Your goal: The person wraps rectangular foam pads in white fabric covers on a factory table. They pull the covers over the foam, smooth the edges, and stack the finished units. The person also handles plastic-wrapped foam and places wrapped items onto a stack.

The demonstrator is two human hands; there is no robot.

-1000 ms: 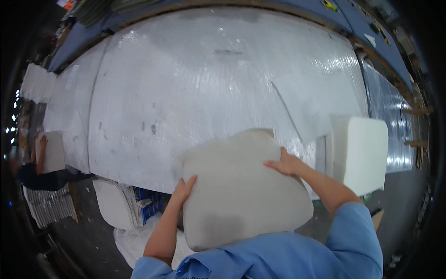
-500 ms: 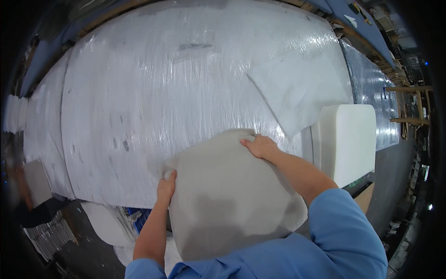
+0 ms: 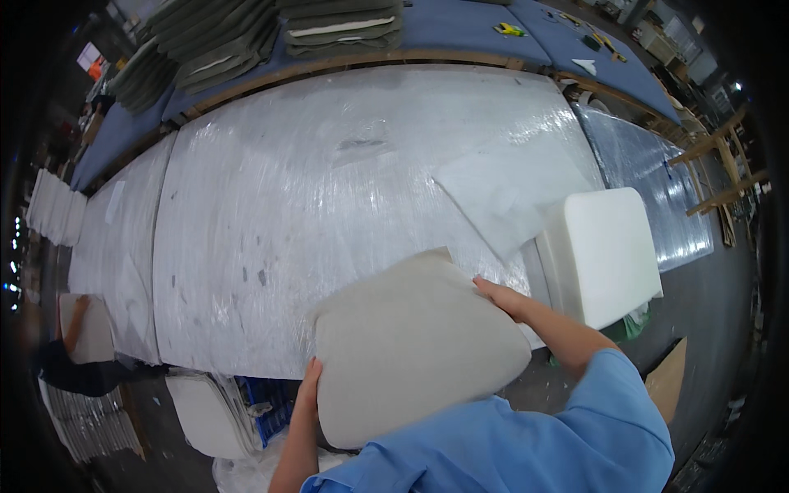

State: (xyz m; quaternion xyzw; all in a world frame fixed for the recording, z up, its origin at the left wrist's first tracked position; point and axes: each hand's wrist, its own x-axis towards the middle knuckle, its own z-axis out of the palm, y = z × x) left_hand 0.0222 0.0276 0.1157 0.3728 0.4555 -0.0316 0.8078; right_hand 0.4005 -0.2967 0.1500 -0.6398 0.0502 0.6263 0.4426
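Note:
A light grey fabric-covered seat cushion (image 3: 419, 345) rests near the table's front edge, close against my body. My left hand (image 3: 309, 386) holds its left side, with the thumb up along the edge and the other fingers largely hidden. At its upper right edge, my right hand (image 3: 503, 300) grips the side, its fingertips partly out of sight. The cover's far edge stands up in a loose corner. Beyond the right hand, a stack of white foam pads (image 3: 612, 255) sits by a thin white batting sheet (image 3: 509, 193).
Clear plastic film wraps the wide table (image 3: 271, 189). Stacked dark grey cushions (image 3: 341, 29) lie on a blue bench (image 3: 460, 33) behind it. White panels (image 3: 209, 415) and a blue crate (image 3: 269, 403) stand low at left. At far left, a co-worker's hand (image 3: 80, 308) holds a pale panel.
My hands have moved from the cover's far edge toward the cushion's sides, the left one lower and the right one outward. The cover looks smoother, and the view has tilted up.

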